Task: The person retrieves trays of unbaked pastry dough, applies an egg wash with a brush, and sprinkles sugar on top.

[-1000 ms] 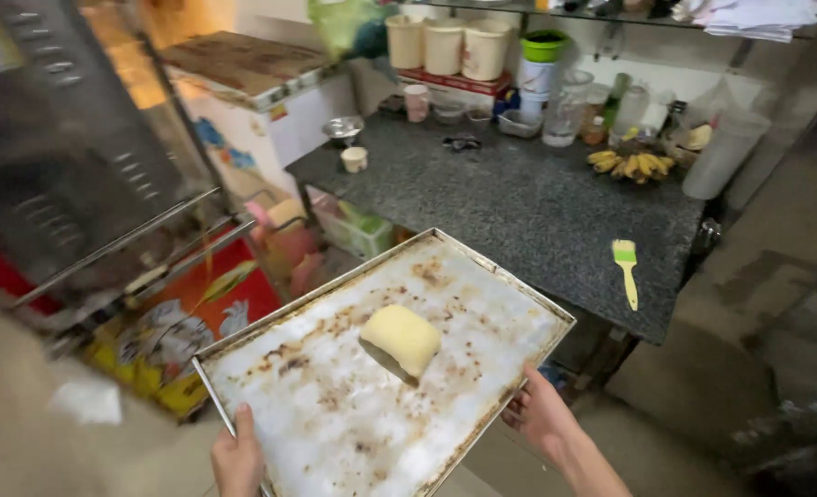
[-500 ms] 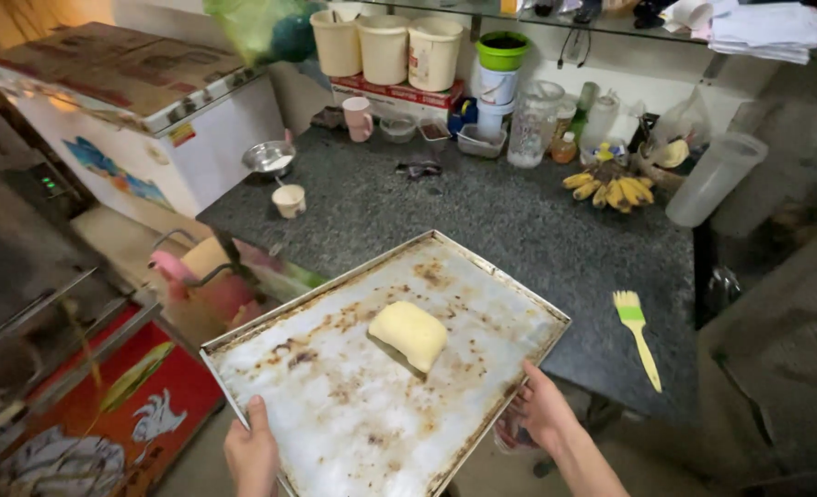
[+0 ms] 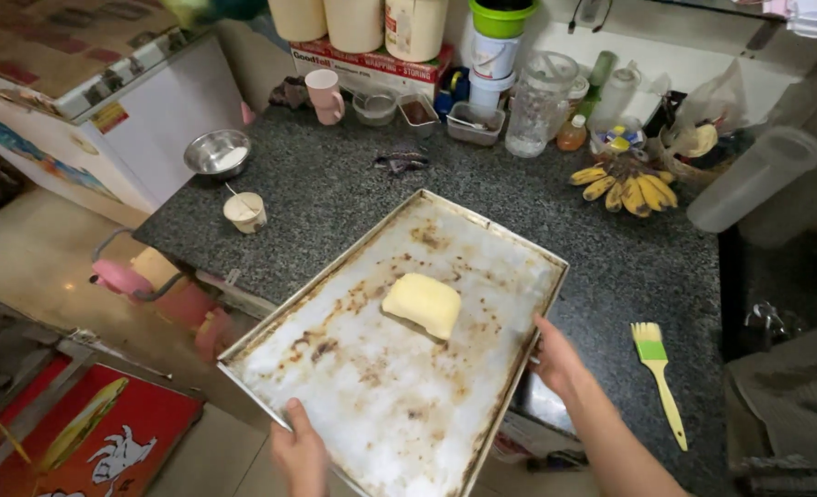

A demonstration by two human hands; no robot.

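Observation:
I carry a large stained metal baking tray [image 3: 353, 387] over the near edge of a dark granite counter [image 3: 335, 193]. My left hand [image 3: 298, 453] grips the tray's near corner and my right hand [image 3: 558, 357] grips its right edge. A pale yellow block of dough [image 3: 422, 304] lies near the tray's middle. Both thumbs rest on the tray's rim.
On the counter lie a green-and-yellow pastry brush [image 3: 659, 375], a bunch of bananas [image 3: 625, 184], a small white cup [image 3: 245, 212] and a steel bowl [image 3: 217, 152]. Buckets, jars and a pink mug [image 3: 324, 95] line the back wall. A white chest freezer [image 3: 105, 101] stands left.
The tray and dough have moved forward and right, from beside the freezer and floor to over the counter's near edge. Both hands keep their grip.

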